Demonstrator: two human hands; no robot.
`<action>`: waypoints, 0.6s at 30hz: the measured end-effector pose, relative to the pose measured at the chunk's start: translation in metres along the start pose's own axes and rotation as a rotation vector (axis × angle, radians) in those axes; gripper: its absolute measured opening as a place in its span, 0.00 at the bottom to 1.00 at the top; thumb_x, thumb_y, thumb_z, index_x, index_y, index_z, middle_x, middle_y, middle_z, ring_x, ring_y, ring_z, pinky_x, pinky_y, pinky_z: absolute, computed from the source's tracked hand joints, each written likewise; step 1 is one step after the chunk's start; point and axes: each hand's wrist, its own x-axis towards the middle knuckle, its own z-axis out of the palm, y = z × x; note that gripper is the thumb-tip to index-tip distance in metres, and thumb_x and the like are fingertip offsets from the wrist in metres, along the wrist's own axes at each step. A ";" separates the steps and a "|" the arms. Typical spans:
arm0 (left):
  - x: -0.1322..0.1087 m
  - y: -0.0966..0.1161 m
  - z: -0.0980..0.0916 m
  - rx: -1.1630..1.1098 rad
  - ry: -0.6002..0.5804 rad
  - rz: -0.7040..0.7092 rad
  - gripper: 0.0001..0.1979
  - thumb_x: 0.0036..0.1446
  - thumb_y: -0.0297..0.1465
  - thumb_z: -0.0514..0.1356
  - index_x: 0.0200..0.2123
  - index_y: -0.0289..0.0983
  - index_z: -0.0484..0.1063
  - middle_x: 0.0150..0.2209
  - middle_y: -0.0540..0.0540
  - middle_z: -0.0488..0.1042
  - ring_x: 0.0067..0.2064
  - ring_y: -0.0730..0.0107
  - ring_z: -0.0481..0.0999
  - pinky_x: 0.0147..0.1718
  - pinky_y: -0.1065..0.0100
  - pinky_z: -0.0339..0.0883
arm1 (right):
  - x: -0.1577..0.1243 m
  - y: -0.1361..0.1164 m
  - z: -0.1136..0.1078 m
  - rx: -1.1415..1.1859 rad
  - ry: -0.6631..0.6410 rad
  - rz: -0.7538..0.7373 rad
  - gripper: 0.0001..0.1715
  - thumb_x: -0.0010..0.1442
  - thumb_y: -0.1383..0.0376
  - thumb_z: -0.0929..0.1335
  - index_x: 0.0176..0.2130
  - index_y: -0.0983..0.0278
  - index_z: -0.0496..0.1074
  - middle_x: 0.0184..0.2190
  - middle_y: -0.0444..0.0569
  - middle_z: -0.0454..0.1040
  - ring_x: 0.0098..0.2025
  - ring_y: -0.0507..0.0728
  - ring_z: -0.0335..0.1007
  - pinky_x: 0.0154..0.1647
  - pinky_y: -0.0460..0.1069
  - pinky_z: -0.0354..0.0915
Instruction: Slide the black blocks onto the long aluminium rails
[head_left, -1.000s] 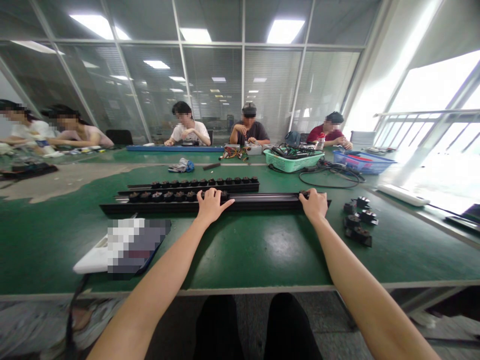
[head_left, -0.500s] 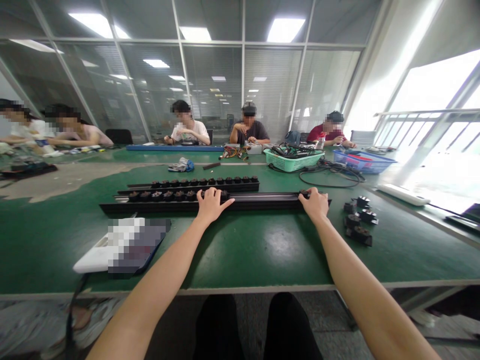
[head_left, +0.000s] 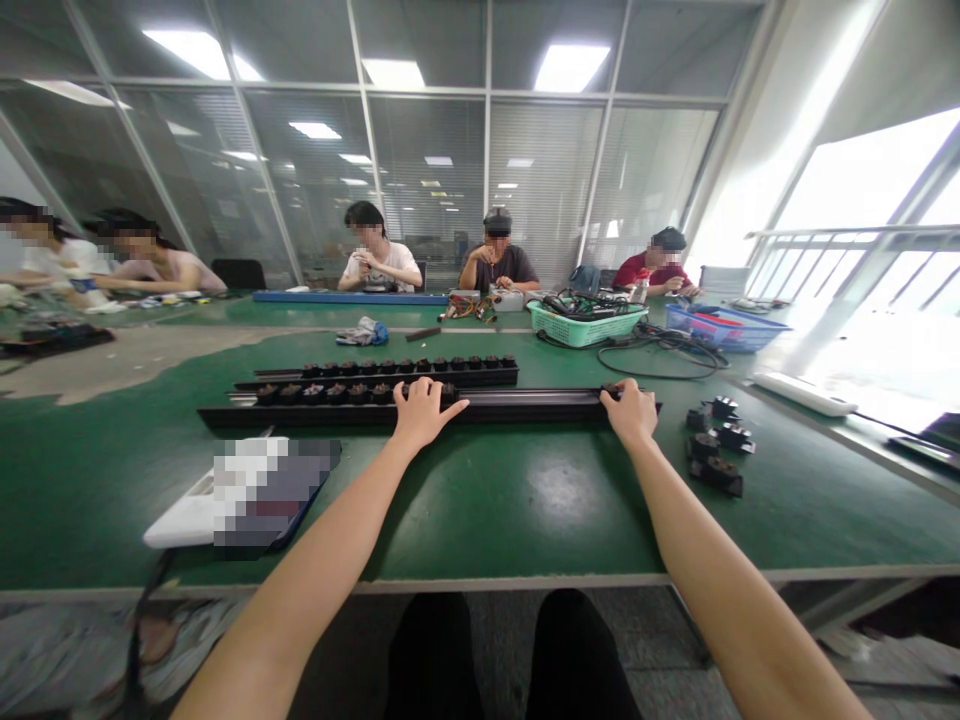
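A long black rail [head_left: 540,408] lies across the green table, with a row of black modules [head_left: 336,394] along its left part. My left hand [head_left: 424,408] rests on the modules near the rail's middle, its fingers over them and the thumb stretched to the right. My right hand [head_left: 632,410] is at the rail's right end, fingers closed round a black module [head_left: 611,389] there. Behind lies a second rail [head_left: 480,377] with modules on it. Several loose black modules [head_left: 716,472] are on the table to the right of my right hand.
A white device [head_left: 180,515] and a dark pad lie at the near left. Farther back are a grey-blue cloth [head_left: 364,332], a green basket [head_left: 589,325], a blue basket [head_left: 739,328] and a black cable [head_left: 660,362]. Several people sit across the table.
My right hand has shifted very slightly at the rail's right end. My left hand keeps its place. Across the table, a person in white has raised their hands toward the face.
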 end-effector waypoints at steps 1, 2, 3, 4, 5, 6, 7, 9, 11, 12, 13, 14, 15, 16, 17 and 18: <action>0.000 0.000 0.000 0.000 0.001 0.000 0.35 0.66 0.58 0.45 0.57 0.38 0.72 0.57 0.33 0.71 0.61 0.46 0.67 0.67 0.41 0.42 | 0.001 0.001 0.000 0.006 -0.001 0.011 0.23 0.63 0.54 0.65 0.51 0.65 0.71 0.42 0.62 0.77 0.54 0.69 0.65 0.51 0.58 0.61; 0.000 0.001 -0.001 -0.001 0.001 0.000 0.35 0.66 0.58 0.45 0.57 0.37 0.72 0.57 0.33 0.71 0.61 0.46 0.67 0.67 0.41 0.42 | 0.001 0.001 0.000 0.010 -0.001 0.017 0.23 0.63 0.54 0.65 0.51 0.65 0.71 0.42 0.62 0.77 0.53 0.69 0.65 0.50 0.57 0.62; 0.000 0.001 -0.002 -0.001 -0.001 -0.001 0.35 0.66 0.58 0.45 0.56 0.37 0.72 0.57 0.33 0.71 0.61 0.46 0.67 0.67 0.41 0.42 | 0.002 0.002 0.000 0.012 -0.001 0.020 0.23 0.63 0.54 0.65 0.52 0.65 0.71 0.42 0.62 0.77 0.53 0.69 0.65 0.50 0.57 0.62; 0.000 0.002 -0.003 -0.002 -0.006 -0.002 0.35 0.66 0.58 0.46 0.56 0.37 0.72 0.57 0.33 0.71 0.61 0.46 0.67 0.67 0.41 0.43 | 0.002 0.002 0.000 0.010 -0.001 0.021 0.23 0.63 0.54 0.65 0.52 0.65 0.71 0.43 0.63 0.77 0.53 0.69 0.65 0.49 0.58 0.62; 0.000 0.002 -0.004 -0.002 -0.012 -0.004 0.35 0.66 0.58 0.46 0.56 0.37 0.72 0.57 0.33 0.71 0.61 0.46 0.67 0.67 0.41 0.43 | 0.003 0.002 0.000 0.007 -0.001 0.021 0.23 0.62 0.54 0.65 0.52 0.65 0.71 0.43 0.63 0.77 0.53 0.69 0.65 0.50 0.58 0.62; 0.000 0.003 -0.005 -0.002 -0.017 -0.006 0.34 0.66 0.58 0.46 0.56 0.38 0.72 0.57 0.33 0.71 0.61 0.46 0.67 0.67 0.41 0.43 | 0.003 0.002 0.000 0.003 -0.001 0.022 0.23 0.62 0.54 0.65 0.52 0.65 0.71 0.43 0.63 0.77 0.52 0.69 0.66 0.50 0.58 0.62; 0.000 0.003 -0.006 -0.002 -0.020 -0.007 0.34 0.66 0.58 0.46 0.56 0.38 0.72 0.57 0.33 0.71 0.61 0.46 0.67 0.67 0.41 0.43 | 0.002 0.002 0.000 0.000 -0.001 0.022 0.23 0.62 0.54 0.65 0.52 0.65 0.71 0.43 0.63 0.77 0.52 0.69 0.66 0.50 0.58 0.62; 0.000 0.004 -0.006 -0.004 -0.021 -0.005 0.34 0.66 0.57 0.46 0.56 0.37 0.72 0.57 0.33 0.71 0.61 0.46 0.67 0.67 0.41 0.43 | 0.002 0.002 -0.001 -0.001 0.002 0.017 0.23 0.62 0.54 0.65 0.52 0.65 0.71 0.43 0.63 0.77 0.51 0.69 0.66 0.52 0.59 0.61; 0.000 0.004 -0.006 -0.001 -0.020 -0.004 0.35 0.66 0.58 0.46 0.56 0.37 0.72 0.57 0.32 0.71 0.61 0.46 0.67 0.67 0.41 0.43 | 0.002 0.002 -0.002 0.000 0.012 0.011 0.23 0.62 0.55 0.65 0.51 0.65 0.71 0.43 0.63 0.77 0.51 0.68 0.66 0.54 0.59 0.60; 0.000 0.004 -0.006 0.001 -0.020 -0.004 0.35 0.66 0.58 0.45 0.56 0.37 0.72 0.57 0.32 0.71 0.61 0.46 0.67 0.66 0.41 0.43 | 0.001 0.002 -0.002 -0.001 0.018 0.008 0.22 0.62 0.55 0.65 0.51 0.65 0.71 0.43 0.63 0.77 0.51 0.68 0.67 0.54 0.60 0.59; 0.000 0.004 -0.006 0.004 -0.020 -0.005 0.35 0.66 0.58 0.45 0.56 0.37 0.72 0.57 0.32 0.71 0.61 0.46 0.67 0.66 0.41 0.43 | 0.001 0.003 -0.002 -0.003 0.024 0.007 0.22 0.62 0.55 0.65 0.51 0.65 0.71 0.43 0.63 0.77 0.51 0.68 0.67 0.55 0.60 0.59; 0.000 0.003 -0.006 0.005 -0.020 -0.005 0.35 0.66 0.58 0.45 0.56 0.37 0.72 0.57 0.33 0.71 0.61 0.46 0.67 0.66 0.41 0.43 | 0.001 0.003 -0.002 -0.004 0.029 0.008 0.22 0.62 0.55 0.65 0.50 0.65 0.71 0.43 0.62 0.77 0.50 0.68 0.67 0.55 0.61 0.59; 0.000 0.003 -0.005 0.003 -0.019 -0.005 0.35 0.66 0.58 0.45 0.56 0.38 0.72 0.57 0.33 0.71 0.61 0.46 0.67 0.66 0.41 0.43 | 0.002 0.003 -0.002 -0.005 0.034 0.008 0.22 0.62 0.55 0.65 0.50 0.65 0.72 0.42 0.62 0.77 0.50 0.68 0.67 0.55 0.61 0.58; 0.000 0.003 -0.005 0.001 -0.019 -0.004 0.35 0.66 0.58 0.45 0.56 0.38 0.72 0.57 0.33 0.71 0.61 0.46 0.67 0.66 0.41 0.43 | 0.002 0.004 -0.002 -0.005 0.038 0.008 0.21 0.62 0.55 0.65 0.50 0.65 0.72 0.42 0.61 0.77 0.50 0.68 0.68 0.56 0.61 0.58; 0.000 0.003 -0.005 -0.002 -0.019 -0.002 0.35 0.66 0.58 0.45 0.56 0.38 0.72 0.57 0.33 0.71 0.61 0.46 0.67 0.66 0.41 0.43 | 0.002 0.004 -0.002 -0.004 0.043 0.009 0.21 0.61 0.55 0.66 0.49 0.65 0.72 0.42 0.61 0.77 0.50 0.68 0.68 0.56 0.61 0.58; 0.000 0.003 -0.005 -0.004 -0.018 -0.002 0.35 0.66 0.58 0.45 0.56 0.38 0.72 0.57 0.33 0.71 0.61 0.46 0.67 0.66 0.41 0.43 | 0.002 0.004 -0.002 -0.004 0.047 0.011 0.21 0.61 0.56 0.66 0.49 0.65 0.72 0.42 0.61 0.78 0.50 0.68 0.68 0.56 0.61 0.58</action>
